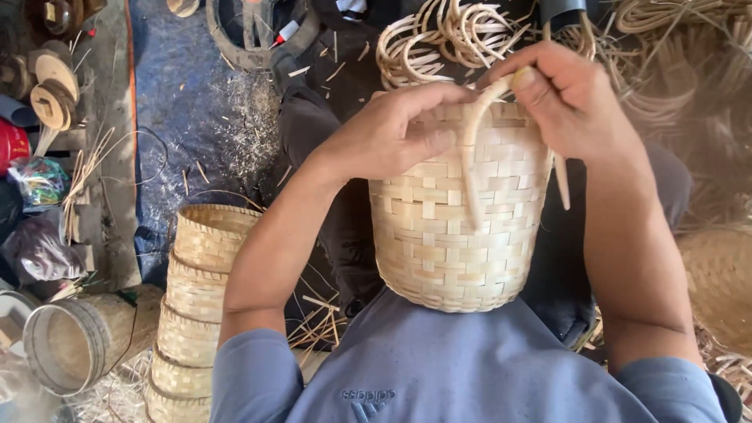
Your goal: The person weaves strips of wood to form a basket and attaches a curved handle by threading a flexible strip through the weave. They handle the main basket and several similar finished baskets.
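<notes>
Woven bamboo basket (454, 227) sits in the lap, left hand (392, 133) gripping its rim, right hand (572, 102) pinching the curved cane handle (474, 149) that hangs down the basket's near side

- A basket-weaving workshop on the floor.
- A stack of pale woven bamboo baskets (196, 313) stands at the left.
- Bent cane loops (439, 39), loose thin bamboo strips (82, 176) and shavings lie around.
</notes>
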